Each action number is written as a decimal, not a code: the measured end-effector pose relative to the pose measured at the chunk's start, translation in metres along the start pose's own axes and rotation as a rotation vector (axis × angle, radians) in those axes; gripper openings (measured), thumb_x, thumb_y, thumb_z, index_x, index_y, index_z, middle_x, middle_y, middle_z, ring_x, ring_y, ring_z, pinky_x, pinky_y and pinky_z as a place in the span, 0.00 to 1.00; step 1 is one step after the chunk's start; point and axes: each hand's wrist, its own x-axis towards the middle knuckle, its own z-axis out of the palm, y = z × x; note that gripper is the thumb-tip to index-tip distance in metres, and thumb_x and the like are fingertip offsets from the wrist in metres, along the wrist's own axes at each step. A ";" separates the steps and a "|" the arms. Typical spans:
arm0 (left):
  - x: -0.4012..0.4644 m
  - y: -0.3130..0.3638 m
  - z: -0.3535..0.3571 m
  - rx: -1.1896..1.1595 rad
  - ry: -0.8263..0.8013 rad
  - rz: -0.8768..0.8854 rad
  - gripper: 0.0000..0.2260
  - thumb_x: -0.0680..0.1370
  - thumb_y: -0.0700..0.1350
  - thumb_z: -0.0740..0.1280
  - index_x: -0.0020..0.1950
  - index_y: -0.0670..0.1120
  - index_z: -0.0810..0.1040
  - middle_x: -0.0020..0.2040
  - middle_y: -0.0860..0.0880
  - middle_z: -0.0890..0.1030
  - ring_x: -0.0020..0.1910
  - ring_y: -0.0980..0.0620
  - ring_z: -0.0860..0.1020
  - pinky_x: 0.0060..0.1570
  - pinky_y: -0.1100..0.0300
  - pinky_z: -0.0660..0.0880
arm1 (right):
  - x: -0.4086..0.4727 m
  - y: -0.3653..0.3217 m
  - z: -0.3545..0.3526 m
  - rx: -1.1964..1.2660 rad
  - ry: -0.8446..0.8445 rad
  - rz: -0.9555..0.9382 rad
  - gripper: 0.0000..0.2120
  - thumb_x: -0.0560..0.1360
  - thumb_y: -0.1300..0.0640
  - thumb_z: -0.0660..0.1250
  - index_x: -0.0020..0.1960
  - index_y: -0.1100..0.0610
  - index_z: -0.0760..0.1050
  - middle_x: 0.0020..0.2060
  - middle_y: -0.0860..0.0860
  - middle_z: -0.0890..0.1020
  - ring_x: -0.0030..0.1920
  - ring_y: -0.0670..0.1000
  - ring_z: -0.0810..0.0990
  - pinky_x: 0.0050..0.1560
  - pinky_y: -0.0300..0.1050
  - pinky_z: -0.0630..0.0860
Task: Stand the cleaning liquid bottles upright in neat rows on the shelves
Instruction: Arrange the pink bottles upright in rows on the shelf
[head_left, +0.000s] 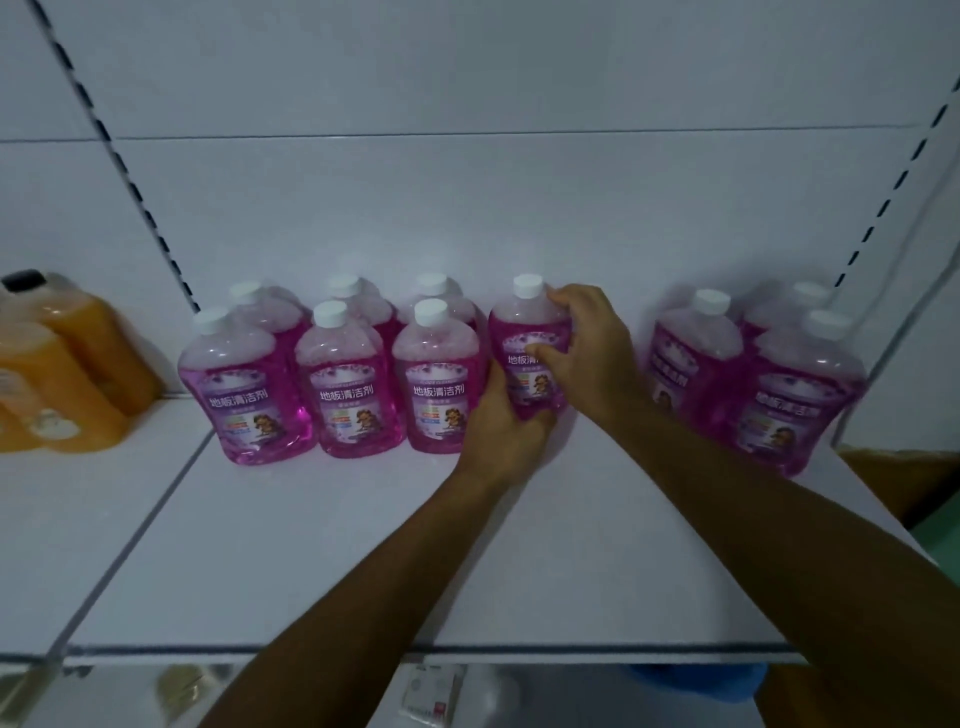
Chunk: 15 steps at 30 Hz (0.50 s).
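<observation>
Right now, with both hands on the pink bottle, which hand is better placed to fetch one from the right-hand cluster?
Right hand, probably: it holds the white-capped pink bottle on the side facing the right-hand cluster. The left hand grips its base, beside the left rows.

Held bottle (524, 332): base hidden behind left hand (511, 428), right side of its label under right hand (589, 345). Back-row bottles (343, 288) mostly blocked by the front row; labels unseen. Orange bottles (62, 374) cut off by the left edge, label print blurred. Far-right bottle (802, 395) label smeared, unreadable. Items under the shelf edge (431, 693) blurred and cropped by the bottom edge.
</observation>
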 end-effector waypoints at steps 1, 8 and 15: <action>0.002 -0.001 0.001 0.010 0.021 -0.004 0.28 0.76 0.43 0.71 0.72 0.55 0.63 0.62 0.57 0.74 0.60 0.59 0.74 0.60 0.64 0.72 | 0.002 0.003 0.002 0.013 0.002 0.014 0.24 0.68 0.60 0.76 0.61 0.61 0.73 0.58 0.54 0.76 0.57 0.52 0.76 0.58 0.36 0.70; 0.004 -0.006 0.010 0.045 0.081 -0.030 0.28 0.78 0.36 0.68 0.69 0.57 0.60 0.60 0.58 0.72 0.51 0.78 0.71 0.46 0.81 0.69 | 0.009 0.011 0.009 0.074 -0.010 0.011 0.22 0.68 0.60 0.76 0.59 0.61 0.73 0.57 0.54 0.75 0.58 0.51 0.73 0.57 0.32 0.65; 0.006 -0.011 0.009 0.101 0.065 -0.062 0.30 0.77 0.36 0.68 0.75 0.51 0.59 0.62 0.55 0.71 0.58 0.61 0.71 0.47 0.80 0.70 | 0.007 0.019 0.014 0.068 -0.017 -0.032 0.22 0.69 0.60 0.75 0.60 0.61 0.72 0.57 0.54 0.74 0.58 0.52 0.72 0.57 0.34 0.66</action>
